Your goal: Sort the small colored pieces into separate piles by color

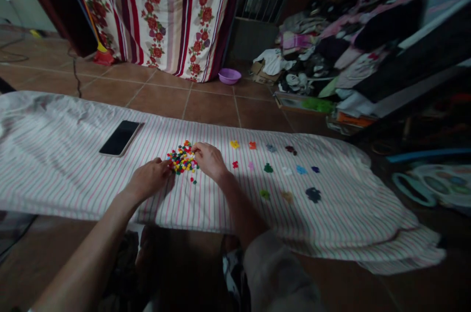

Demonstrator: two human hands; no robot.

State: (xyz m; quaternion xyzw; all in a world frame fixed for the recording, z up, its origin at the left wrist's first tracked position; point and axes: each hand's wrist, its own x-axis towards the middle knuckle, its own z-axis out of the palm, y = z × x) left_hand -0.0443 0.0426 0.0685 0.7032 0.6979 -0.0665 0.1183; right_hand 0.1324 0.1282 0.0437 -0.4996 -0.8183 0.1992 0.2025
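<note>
A pile of small mixed-colour pieces [183, 159] lies on the striped cloth [206, 204]. At its left edge is my left hand [151, 177], fingers closed together on something I cannot make out. My right hand [209, 158] reaches the pile's upper right side, its fingertips pinched on something too small to name. To the right, small single-colour groups sit apart in rows, among them yellow [234, 144], orange [252, 145], dark green [268, 168], light blue [301, 169], lime green [264, 194] and dark blue-grey [313, 195]. Two loose pieces [193, 181] are just below the pile.
A phone [120, 139] lies on the cloth left of the pile. Beyond the cloth-covered surface are a floral curtain [176, 13], a purple basin [229, 76] on the tiled floor and a heap of clothes [338, 42] at the right.
</note>
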